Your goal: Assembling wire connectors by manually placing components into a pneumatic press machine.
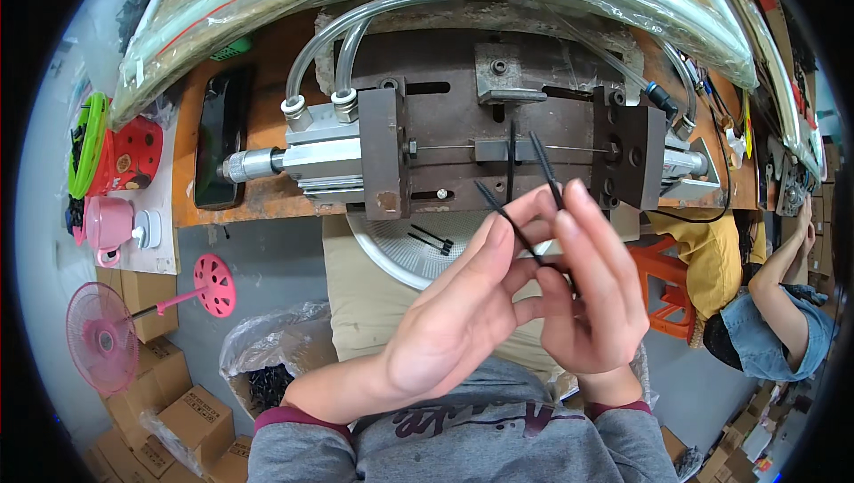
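Both my hands are raised close together in front of a metal clamping fixture [463,56]. My left hand [445,327] pinches a thin black stick [491,198] between thumb and fingers, its tapered tip pointing up and left. Fingers of my right hand [592,301] close round another thin black stick [543,159], tip upward, with a ridged-looking end. The sticks' lower ends are partly hidden among my fingers. Behind them, a third dark stick [511,158] stands across the small grey block [491,151] at the fixture's middle. Several similar black pieces [431,239] lie in the white basket [378,243] below.
Silver air cylinders [325,158] with clear hoses flank the fixture. A black phone-like slab [221,132] lies on the wooden bench at left. A pink fan [102,336], cardboard boxes [196,421] and a plastic-lined bin [276,341] stand lower left. Another person [774,323] works at right.
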The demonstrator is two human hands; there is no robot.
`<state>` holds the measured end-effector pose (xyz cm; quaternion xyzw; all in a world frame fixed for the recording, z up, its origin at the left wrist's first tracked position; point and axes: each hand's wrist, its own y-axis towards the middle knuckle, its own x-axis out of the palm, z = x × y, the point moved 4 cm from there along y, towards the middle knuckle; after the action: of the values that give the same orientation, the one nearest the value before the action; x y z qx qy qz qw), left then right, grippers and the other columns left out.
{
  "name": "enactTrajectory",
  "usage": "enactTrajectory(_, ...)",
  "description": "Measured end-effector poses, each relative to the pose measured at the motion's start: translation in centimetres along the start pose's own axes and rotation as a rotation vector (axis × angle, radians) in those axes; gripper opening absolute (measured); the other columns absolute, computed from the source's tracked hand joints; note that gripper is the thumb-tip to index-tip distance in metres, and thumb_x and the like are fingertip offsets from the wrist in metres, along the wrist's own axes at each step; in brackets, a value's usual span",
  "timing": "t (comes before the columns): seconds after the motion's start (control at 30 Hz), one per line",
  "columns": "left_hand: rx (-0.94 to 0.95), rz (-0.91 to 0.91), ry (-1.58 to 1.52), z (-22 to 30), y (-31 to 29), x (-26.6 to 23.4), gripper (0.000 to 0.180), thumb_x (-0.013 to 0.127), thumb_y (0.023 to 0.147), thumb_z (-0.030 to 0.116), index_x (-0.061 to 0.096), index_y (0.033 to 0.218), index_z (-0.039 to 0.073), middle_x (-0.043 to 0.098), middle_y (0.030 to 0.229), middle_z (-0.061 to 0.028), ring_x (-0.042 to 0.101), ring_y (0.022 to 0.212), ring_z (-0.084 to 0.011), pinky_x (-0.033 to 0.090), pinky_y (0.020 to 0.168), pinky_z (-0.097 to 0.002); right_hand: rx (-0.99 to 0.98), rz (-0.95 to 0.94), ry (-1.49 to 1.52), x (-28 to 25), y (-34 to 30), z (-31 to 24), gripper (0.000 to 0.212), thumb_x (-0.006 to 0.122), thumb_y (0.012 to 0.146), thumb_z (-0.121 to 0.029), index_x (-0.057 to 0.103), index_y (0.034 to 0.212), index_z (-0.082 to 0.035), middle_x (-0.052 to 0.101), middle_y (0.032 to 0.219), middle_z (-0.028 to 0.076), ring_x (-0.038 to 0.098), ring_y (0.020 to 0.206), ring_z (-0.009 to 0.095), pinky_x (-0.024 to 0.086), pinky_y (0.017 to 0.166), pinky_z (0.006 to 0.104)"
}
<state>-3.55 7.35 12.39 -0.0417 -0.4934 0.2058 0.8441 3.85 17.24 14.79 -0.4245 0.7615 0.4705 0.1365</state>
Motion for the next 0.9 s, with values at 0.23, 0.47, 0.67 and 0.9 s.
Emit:
enactTrajectory(0.23, 0.233, 0.058, 0.324, 1.1, -1.7, -1.5, 0.066, 0.047, 0.103, 0.012, 0.015, 0.159, 0.003, 0.045, 0.144, -0.013, 0.051, 0.107, -0.0145, 0.045, 0.092, -0.0327, -0.04, 0.082, -0.089, 0.0, -0.1, 1.1, 0.044, 0.059, 0.08, 0.018, 0.061, 0.124, 0.011, 0.059, 0.13, 0.03, 0.068, 0.111, 0.037, 0.059, 0.09, 0.0378)
enactTrajectory(0.47, 0.218, 0.106, 0.139, 1.9, -1.5, -1.6, 0.029, 0.046, 0.106, 0.017, 0.053, 0.127, -0.003, 0.05, 0.086, -0.0013, 0.047, 0.073, -0.0085, 0.041, 0.063, -0.0232, -0.051, 0.072, 0.091, 0.6, 0.1, 1.5, 0.045, 0.066, 0.069, 0.014, 0.07, 0.112, 0.004, 0.068, 0.119, 0.022, 0.072, 0.099, 0.034, 0.059, 0.083, 0.0372)
enactTrajectory(0.67, 0.068, -0.112, 0.016, 2.5, -2.1, -2.0, 0.026, 0.042, 0.107, 0.018, 0.053, 0.117, -0.002, 0.048, 0.077, -0.003, 0.04, 0.063, -0.007, 0.034, 0.054, -0.0233, 0.089, -0.118, 0.343, 0.1, -0.1, 1.7, 0.04, 0.076, 0.07, 0.009, 0.072, 0.109, 0.002, 0.072, 0.11, 0.02, 0.072, 0.096, 0.032, 0.06, 0.082, 0.0362)
enactTrajectory(0.9, 0.348, 0.123, 0.41, 4.3, -3.5, -2.0, 0.036, 0.044, 0.106, 0.019, 0.047, 0.129, -0.008, 0.06, 0.101, -0.0167, 0.04, 0.061, -0.006, 0.037, 0.054, -0.0212, 0.222, 0.028, 0.268, -2.1, -2.1, 2.7, 0.034, 0.08, 0.073, 0.007, 0.074, 0.106, 0.003, 0.073, 0.099, 0.015, 0.073, 0.085, 0.024, 0.061, 0.074, 0.0297)
